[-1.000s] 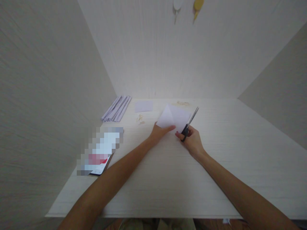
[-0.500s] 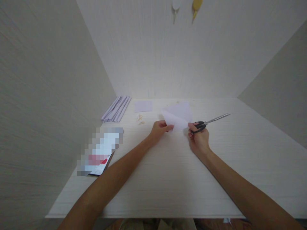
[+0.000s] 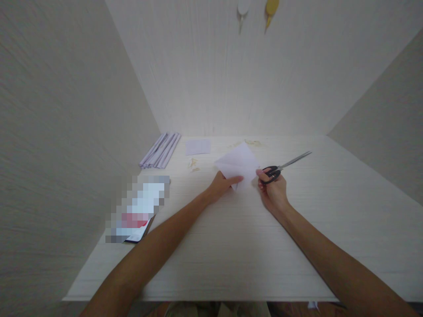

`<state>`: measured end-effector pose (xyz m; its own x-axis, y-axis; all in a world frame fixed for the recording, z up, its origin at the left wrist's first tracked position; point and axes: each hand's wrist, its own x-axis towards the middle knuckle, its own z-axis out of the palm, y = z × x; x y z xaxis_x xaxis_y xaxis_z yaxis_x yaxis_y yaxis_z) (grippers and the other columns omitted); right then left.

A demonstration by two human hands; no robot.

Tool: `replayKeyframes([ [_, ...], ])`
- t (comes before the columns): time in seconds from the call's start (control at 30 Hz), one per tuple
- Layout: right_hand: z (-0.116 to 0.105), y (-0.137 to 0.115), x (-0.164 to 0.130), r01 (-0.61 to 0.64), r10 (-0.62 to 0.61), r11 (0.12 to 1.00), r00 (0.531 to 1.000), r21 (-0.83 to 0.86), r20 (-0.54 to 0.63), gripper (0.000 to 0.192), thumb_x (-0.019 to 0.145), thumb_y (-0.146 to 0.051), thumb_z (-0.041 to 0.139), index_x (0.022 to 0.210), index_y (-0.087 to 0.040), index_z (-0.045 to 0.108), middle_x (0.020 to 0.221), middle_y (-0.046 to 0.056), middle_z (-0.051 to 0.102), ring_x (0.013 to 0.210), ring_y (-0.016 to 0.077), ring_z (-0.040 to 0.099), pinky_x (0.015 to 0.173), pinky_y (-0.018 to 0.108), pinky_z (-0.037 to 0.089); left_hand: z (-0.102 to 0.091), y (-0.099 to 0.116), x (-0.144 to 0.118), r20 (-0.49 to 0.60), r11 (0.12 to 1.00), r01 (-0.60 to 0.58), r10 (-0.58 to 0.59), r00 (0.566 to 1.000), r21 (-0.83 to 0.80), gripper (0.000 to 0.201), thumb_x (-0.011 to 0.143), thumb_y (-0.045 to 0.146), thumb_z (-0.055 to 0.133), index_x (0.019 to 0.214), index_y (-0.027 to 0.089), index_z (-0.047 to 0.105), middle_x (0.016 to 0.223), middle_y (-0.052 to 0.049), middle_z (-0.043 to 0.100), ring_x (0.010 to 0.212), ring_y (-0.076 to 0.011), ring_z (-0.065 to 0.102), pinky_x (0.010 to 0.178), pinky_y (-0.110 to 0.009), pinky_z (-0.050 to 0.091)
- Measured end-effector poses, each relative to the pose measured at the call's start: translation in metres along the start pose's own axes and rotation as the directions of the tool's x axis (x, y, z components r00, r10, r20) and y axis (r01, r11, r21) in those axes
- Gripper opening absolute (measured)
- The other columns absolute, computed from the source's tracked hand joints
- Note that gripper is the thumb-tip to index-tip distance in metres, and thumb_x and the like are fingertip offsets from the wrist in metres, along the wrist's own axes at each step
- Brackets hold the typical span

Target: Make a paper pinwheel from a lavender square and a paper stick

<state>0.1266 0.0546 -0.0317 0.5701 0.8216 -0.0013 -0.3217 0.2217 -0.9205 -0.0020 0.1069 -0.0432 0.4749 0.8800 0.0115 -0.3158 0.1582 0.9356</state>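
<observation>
My left hand (image 3: 224, 185) grips a pale lilac sheet of paper (image 3: 238, 161) near its lower edge, the thumb lying on top. The sheet is turned so that one corner points away from me. In my right hand (image 3: 274, 189) is a pair of scissors (image 3: 287, 165) with black handles. Its blades are closed, or nearly so, and point right, away from the paper. The thumb and fingertips of that hand are at the paper's right corner; whether they pinch it I cannot tell.
Several rolled or folded lilac paper strips (image 3: 161, 150) lie at the back left. Beside them is a small lilac paper piece (image 3: 198, 147), with thin yellowish bits (image 3: 193, 165) in front. A phone (image 3: 142, 207) lies at the left. Two hooks (image 3: 271, 8) hang on the back wall (image 3: 231, 79).
The paper has turned and come slightly nearer and left, uncovering yellowish bits behind it. My left hand has shifted a little toward me; the right hand with the scissors moved slightly left.
</observation>
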Motion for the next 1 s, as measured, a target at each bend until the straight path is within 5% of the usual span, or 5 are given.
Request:
replayKeyframes([
  [0.17,-0.001,0.001,-0.002,0.030,-0.027,0.995,0.999,-0.093,0.035,0.028,0.055,-0.029,0.069,0.062,-0.019,0.044,0.049,-0.009,0.041,0.037,0.0034,0.038,0.033,0.017,0.029,0.004,0.005,-0.008,-0.048,0.996,-0.007,0.012,0.999,0.088,0.027,0.050,0.019,0.072,0.076,0.018,0.063,0.090,-0.006,0.065,0.084,-0.0186,0.058,0.081,-0.034,0.043],
  [0.3,0.002,0.000,-0.009,0.032,0.014,0.967,0.984,-0.253,0.177,0.030,0.055,-0.033,0.070,0.064,-0.018,0.045,0.047,-0.008,0.045,0.037,0.0053,0.040,0.034,0.019,0.032,0.004,0.006,-0.006,-0.124,0.986,-0.073,0.092,0.988,0.153,0.019,0.054,0.023,0.069,0.071,0.017,0.062,0.084,-0.004,0.066,0.083,-0.0174,0.058,0.082,-0.034,0.042],
  [0.47,0.004,0.002,-0.014,0.044,0.049,0.945,0.961,-0.323,0.274,0.031,0.053,-0.032,0.071,0.066,-0.018,0.045,0.064,-0.002,0.058,0.043,0.0049,0.043,0.041,0.020,0.036,0.002,0.007,-0.002,-0.264,0.979,-0.090,0.137,0.955,0.185,0.023,0.054,0.025,0.069,0.075,0.017,0.062,0.090,-0.005,0.065,0.086,-0.0172,0.058,0.084,-0.033,0.041],
  [0.7,0.002,0.005,-0.013,0.065,0.067,0.927,0.940,-0.369,0.335,0.028,0.053,-0.027,0.071,0.064,-0.018,0.047,0.058,-0.005,0.052,0.044,0.0047,0.043,0.041,0.019,0.034,0.004,0.009,-0.005,-0.186,0.974,-0.095,0.135,0.973,0.207,0.021,0.058,0.026,0.067,0.076,0.016,0.062,0.095,-0.007,0.063,0.088,-0.0185,0.057,0.084,-0.035,0.041],
  [1.0,0.001,0.004,-0.011,0.028,0.072,0.950,0.949,-0.311,0.306,0.030,0.051,-0.027,0.072,0.064,-0.017,0.048,0.059,-0.005,0.054,0.045,0.0045,0.043,0.042,0.018,0.034,0.007,0.012,-0.007,-0.222,0.933,-0.064,0.150,0.964,0.354,0.022,0.058,0.026,0.067,0.077,0.016,0.061,0.090,-0.006,0.065,0.084,-0.0183,0.058,0.083,-0.034,0.042],
])
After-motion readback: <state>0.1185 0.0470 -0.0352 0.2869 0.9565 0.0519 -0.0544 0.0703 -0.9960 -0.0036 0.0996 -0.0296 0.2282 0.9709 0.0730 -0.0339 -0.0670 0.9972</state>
